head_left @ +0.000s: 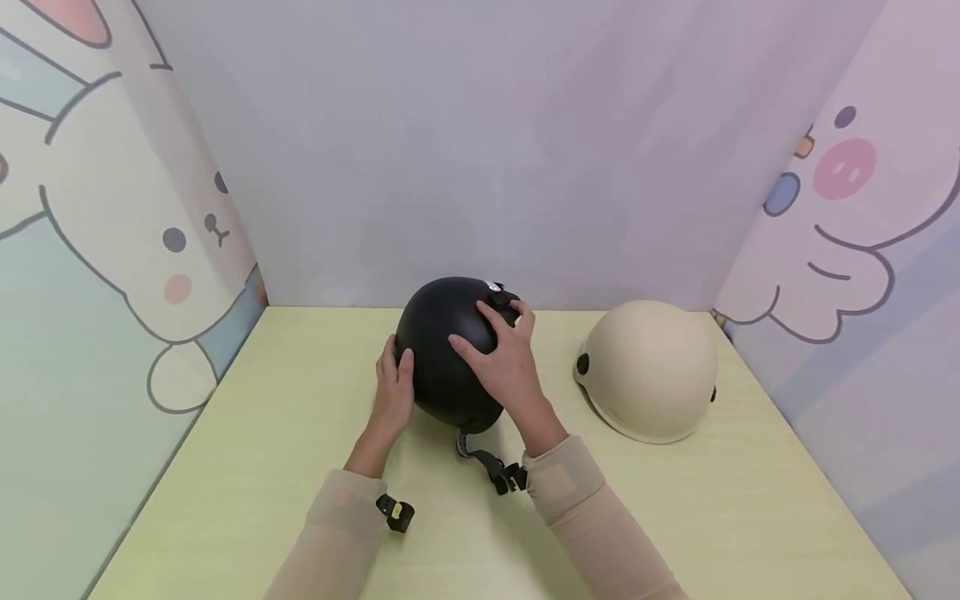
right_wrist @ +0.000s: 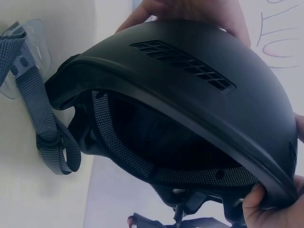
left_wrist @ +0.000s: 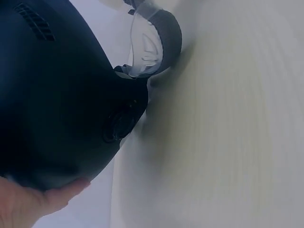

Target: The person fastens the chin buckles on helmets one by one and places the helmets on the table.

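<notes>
A matte black helmet (head_left: 446,354) is tilted between both hands in the head view. My left hand (head_left: 393,392) holds its left side, with the thumb on the shell in the left wrist view. On the right, my right hand (head_left: 510,358) spreads over the shell and reaches the rim. Fingertips of that hand curl over the rim in the right wrist view, where the helmet's inner padding band (right_wrist: 199,176) and a shell vent (right_wrist: 185,65) show. A dark chin strap (head_left: 480,455) hangs from the lower edge, with a clear plastic piece (left_wrist: 146,42) on it. Whether the helmet touches the table cannot be told.
A beige helmet (head_left: 652,367) sits dome up at the right of the pale yellow table (head_left: 300,417). A plain backdrop (head_left: 480,150) rises behind, and cartoon-printed panels flank both sides. Small black devices sit on both wrists.
</notes>
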Action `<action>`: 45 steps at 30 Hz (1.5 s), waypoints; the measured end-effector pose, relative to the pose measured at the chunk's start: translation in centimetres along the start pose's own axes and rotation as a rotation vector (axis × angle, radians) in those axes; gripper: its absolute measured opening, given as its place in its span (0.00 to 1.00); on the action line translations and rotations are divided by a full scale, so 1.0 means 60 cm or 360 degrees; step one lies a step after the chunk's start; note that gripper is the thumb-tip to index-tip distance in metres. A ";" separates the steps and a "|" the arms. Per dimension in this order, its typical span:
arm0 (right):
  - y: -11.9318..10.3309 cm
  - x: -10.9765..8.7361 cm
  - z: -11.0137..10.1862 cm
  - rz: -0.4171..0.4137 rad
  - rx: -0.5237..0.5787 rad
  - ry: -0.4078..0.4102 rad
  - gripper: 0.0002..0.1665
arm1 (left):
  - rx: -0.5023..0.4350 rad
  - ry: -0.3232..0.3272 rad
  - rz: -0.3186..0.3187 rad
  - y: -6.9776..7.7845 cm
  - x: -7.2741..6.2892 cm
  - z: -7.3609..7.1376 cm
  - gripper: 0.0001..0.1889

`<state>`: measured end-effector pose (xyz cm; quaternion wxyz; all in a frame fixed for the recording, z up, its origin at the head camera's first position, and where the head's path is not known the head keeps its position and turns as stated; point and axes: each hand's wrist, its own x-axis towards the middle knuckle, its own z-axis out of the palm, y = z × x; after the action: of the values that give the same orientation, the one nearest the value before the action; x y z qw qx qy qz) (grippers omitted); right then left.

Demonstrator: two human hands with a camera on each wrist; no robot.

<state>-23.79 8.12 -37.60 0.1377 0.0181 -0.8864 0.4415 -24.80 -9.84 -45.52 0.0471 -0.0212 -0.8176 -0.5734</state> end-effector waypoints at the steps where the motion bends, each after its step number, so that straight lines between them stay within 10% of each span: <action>1: 0.000 0.000 0.000 -0.0003 0.0006 0.0003 0.41 | 0.0013 0.0001 0.0014 0.001 0.001 -0.001 0.39; 30: 0.018 -0.004 0.022 -0.0194 0.0056 0.0060 0.38 | 0.0518 -0.0001 0.0511 0.096 0.034 -0.007 0.32; 40: 0.028 -0.011 0.036 -0.0282 0.0367 0.0158 0.41 | 0.0642 -0.0008 0.0519 0.106 0.033 -0.005 0.33; 45: 0.030 -0.018 0.041 -0.0103 0.0655 0.0108 0.42 | 0.0611 0.0030 0.0480 0.100 0.030 -0.004 0.34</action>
<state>-23.58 7.16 -40.70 0.1750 0.0595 -0.7714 0.6089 -26.03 -8.05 -39.63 0.1430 -0.1285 -0.8986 -0.3943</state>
